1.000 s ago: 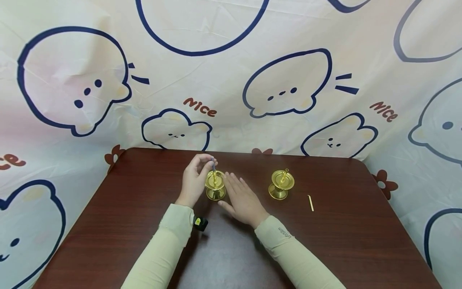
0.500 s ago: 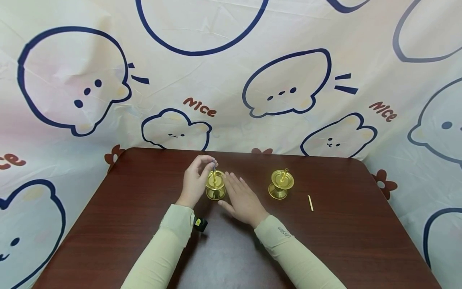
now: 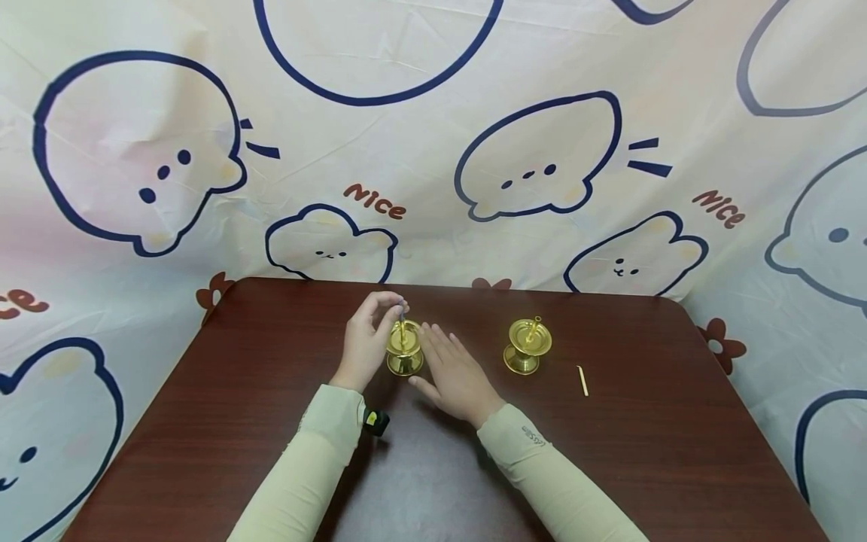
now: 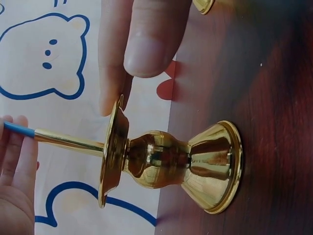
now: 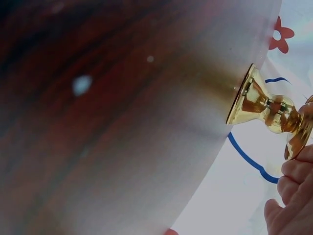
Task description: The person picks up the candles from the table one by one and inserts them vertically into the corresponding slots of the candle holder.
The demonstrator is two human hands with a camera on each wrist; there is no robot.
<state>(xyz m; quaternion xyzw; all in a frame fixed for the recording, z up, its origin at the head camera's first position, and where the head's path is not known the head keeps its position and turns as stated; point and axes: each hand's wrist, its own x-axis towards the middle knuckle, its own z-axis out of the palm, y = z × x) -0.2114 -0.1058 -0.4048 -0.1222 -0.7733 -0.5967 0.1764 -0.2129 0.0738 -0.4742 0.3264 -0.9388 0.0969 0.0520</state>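
Head view: A gold-coloured, shiny metal candlestick with a round dish (image 3: 406, 364) stands upright on the dark brown wood-grain table (image 3: 609, 452), between the hands. The person's left hand (image 3: 362, 345) pinches a thin blue stick (image 3: 402, 306) above the dish. The right hand (image 3: 455, 375) lies beside the dish, its fingers straight and grasping nothing. A second gold-coloured metal candlestick (image 3: 529, 338) stands well apart on the right; near it lies a short pale-yellow stick (image 3: 582, 381).

Left wrist view: The blue stick meets the top end of a slim gold-coloured rod (image 4: 68, 141) that rises from the dish. Judged: rod and stick look light and stiff; a fingertip pinch near the upper end suits them. The joint looks narrow, so a sideways push could tip the rod.

Right wrist view: The right fingertips come up to the dish rim; whether they bear on it cannot be told. Judged: the candlestick looks rigid, probably moderately heavy, its polished surface slippery. The narrow, bulbous stem looks the surest hold, the flared foot a good place to steady it.
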